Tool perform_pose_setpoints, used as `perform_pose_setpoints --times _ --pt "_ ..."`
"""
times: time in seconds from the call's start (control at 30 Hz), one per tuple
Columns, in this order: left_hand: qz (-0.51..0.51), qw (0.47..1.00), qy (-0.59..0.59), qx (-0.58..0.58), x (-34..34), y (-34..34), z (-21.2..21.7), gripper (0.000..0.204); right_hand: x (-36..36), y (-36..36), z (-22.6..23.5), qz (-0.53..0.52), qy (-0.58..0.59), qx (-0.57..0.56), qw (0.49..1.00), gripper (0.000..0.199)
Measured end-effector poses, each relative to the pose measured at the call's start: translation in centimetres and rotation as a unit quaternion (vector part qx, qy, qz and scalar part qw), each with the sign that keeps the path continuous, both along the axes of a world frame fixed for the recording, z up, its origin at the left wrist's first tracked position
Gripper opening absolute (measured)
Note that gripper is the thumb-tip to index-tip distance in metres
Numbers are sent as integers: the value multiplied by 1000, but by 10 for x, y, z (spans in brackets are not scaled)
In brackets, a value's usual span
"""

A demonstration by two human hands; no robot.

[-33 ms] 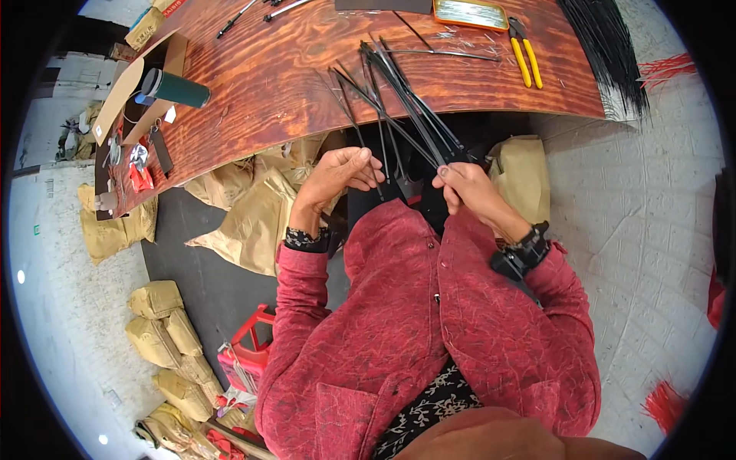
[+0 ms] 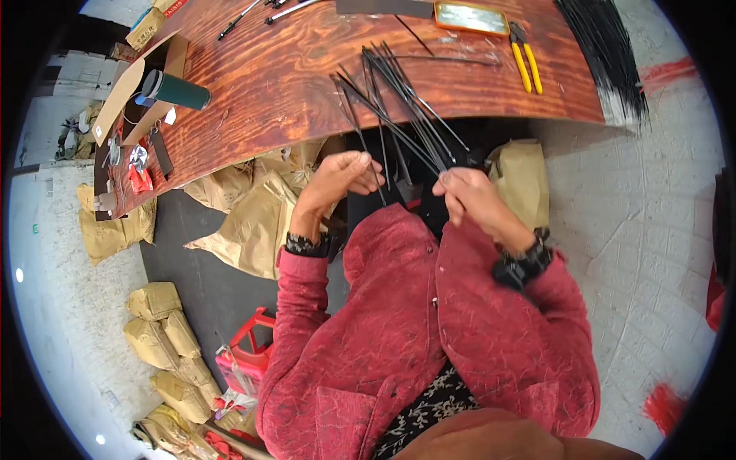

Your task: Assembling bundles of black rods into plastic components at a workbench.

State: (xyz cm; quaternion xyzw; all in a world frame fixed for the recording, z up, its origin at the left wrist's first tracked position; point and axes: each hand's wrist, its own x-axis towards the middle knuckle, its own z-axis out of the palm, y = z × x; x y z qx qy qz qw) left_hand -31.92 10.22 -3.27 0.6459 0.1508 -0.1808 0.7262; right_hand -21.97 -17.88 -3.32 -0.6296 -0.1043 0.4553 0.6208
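A loose bunch of thin black rods [image 2: 414,100] lies across the near edge of the wooden table [image 2: 261,92], its lower ends sticking out over my lap. My left hand [image 2: 337,180] is closed in a pinch on one thin rod at the left of the bunch; that rod's lower end pokes out below the fingers. To the right, my right hand [image 2: 474,195] has its thumb and fingers closed at the lower end of a rod slanting down from the bunch. Its other fingers curl inward, and I cannot make out whether more than one rod is between them.
Yellow-handled pliers [image 2: 526,65] and an orange-rimmed tin [image 2: 471,17] lie at the far right, near a thick black bristle bundle [image 2: 602,54]. A green tumbler [image 2: 176,90] lies by an open carton [image 2: 178,57] at left. Brown paper sacks [image 2: 253,230] sit under the table.
My right hand has shifted slightly down and to the right, with the rods' ends beside it. My left hand stays almost where it was, still pinching its rod.
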Motion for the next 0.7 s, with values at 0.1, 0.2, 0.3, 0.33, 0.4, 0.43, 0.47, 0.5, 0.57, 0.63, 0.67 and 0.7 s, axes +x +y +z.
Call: perform_pose_setpoints --times 0.1,0.2,0.3,0.33,0.4,0.43,0.47,0.5,0.57,0.63,0.67,0.7 --pt "21 1000 -5 -1 -3 1 -8 38 -8 -5 50 31 18 79 996 37" --pt "62 997 -42 32 8 0 -13 31 -17 -5 17 34 -6 42 999 36" --pt "86 993 -49 68 13 6 -13 28 -9 -7 12 28 -17 30 999 37" --pt "96 990 -50 85 12 7 -13 27 -7 -8 16 17 -15 35 999 38" --pt "138 970 -74 188 -2 4 -11 26 -7 -9 24 9 -13 42 999 39" --pt "172 937 -102 287 -7 1 -11 24 -7 -10 28 10 -5 62 998 39" --pt "205 892 -128 382 -12 -1 -10 23 -7 -12 32 12 3 81 997 39" --pt "203 892 -131 382 -14 -4 -2 23 -8 -14 35 11 11 100 995 39" --pt "202 825 -178 498 -17 -10 19 23 -11 -15 40 14 7 107 994 39" --pt "200 783 -205 552 -12 -16 36 23 -13 -13 42 28 -1 119 993 38" --pt "163 902 -174 359 -12 -23 44 24 -14 -9 44 34 0 123 992 38" --pt "117 973 -135 146 -11 -31 49 26 -15 -6 46 49 -19 127 991 38"
